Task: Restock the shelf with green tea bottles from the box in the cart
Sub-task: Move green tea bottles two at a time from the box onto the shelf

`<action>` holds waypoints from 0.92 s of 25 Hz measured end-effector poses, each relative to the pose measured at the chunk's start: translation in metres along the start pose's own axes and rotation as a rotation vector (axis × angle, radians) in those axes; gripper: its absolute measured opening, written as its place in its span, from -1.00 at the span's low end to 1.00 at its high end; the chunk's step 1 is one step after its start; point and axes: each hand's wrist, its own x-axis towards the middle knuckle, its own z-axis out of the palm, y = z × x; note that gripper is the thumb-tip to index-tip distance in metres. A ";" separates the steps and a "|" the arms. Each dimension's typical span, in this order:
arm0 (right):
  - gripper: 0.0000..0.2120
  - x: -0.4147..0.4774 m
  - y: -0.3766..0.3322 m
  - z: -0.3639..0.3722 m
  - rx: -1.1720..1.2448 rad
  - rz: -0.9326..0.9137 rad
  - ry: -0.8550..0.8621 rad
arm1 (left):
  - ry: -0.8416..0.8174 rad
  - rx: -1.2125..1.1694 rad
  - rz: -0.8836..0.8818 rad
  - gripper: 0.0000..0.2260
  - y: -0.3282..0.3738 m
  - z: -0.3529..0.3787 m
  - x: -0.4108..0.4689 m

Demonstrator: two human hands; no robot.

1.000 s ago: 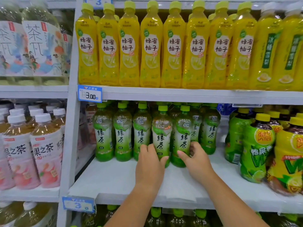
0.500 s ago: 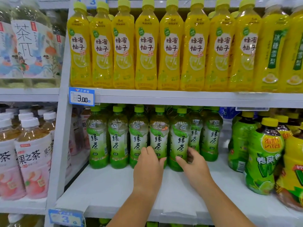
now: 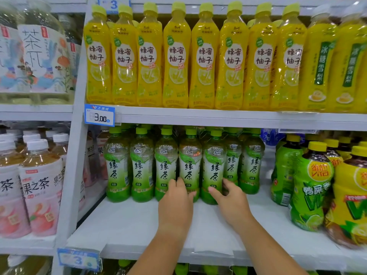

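Farthest left, white-capped peach tea bottles (image 3: 39, 195) fill the neighbouring shelf. Next, a row of green tea bottles (image 3: 117, 169) stands upright on the white shelf (image 3: 129, 225). The left hand (image 3: 175, 207) curls round the fourth bottle (image 3: 189, 155) near its base. The right hand (image 3: 232, 203) grips the fifth bottle (image 3: 214, 161) between thumb and fingers. Lime drink bottles (image 3: 311, 191) stand further right.

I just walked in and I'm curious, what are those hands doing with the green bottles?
A person is stocking a shop shelf with green tea. Their left hand holds the fourth green tea bottle from the left near its bottom, and their right hand holds the fifth green tea bottle beside it. Both bottles stand upright on the white shelf, in the front row. Above them, yellow bottles fill the next shelf.
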 end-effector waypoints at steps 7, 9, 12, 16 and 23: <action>-0.64 -0.003 -0.008 -0.002 -0.046 0.016 -0.013 | 0.013 -0.027 -0.011 -0.61 0.003 -0.004 -0.003; -0.64 -0.004 -0.009 -0.002 -0.065 0.018 -0.021 | 0.019 -0.044 -0.016 -0.65 0.003 -0.005 -0.003; -0.73 -0.008 -0.012 -0.002 -0.075 0.024 -0.027 | 0.047 -0.123 -0.018 -0.72 -0.001 -0.005 -0.003; -0.69 -0.016 -0.022 -0.001 -0.112 0.045 -0.070 | 0.030 -0.333 -0.063 -0.60 -0.006 -0.008 -0.004; -0.64 -0.043 -0.040 -0.010 -0.137 0.144 -0.107 | -0.199 -0.662 -0.188 -0.43 -0.010 -0.014 -0.013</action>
